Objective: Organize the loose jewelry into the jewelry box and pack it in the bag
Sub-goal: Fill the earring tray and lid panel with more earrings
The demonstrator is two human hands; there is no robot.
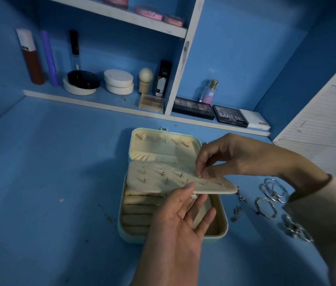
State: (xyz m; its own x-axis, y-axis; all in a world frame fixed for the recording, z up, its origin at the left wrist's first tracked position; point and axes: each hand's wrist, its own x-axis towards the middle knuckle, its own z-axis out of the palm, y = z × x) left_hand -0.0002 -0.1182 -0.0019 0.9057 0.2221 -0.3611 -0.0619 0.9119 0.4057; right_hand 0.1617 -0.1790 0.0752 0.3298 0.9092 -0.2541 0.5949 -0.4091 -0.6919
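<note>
the box (124, 234) lies open in the middle of the blue bench (49, 182), its cream panel (159, 182) lifted over the ring rolls with a few posts and gold backs standing up from it. the left grip (175, 219), palm up, holds the panel's near edge with thumb on top and fingers straight beneath, while the right grip (237, 155) pinches a tiny stud (199, 176) between thumb and forefinger at the panel's face. loose hoops (274, 189), a bangle (266, 207), rings (295, 229) and small earrings (237, 211) lie on the bench just right of the box, beside the right sleeve.
</note>
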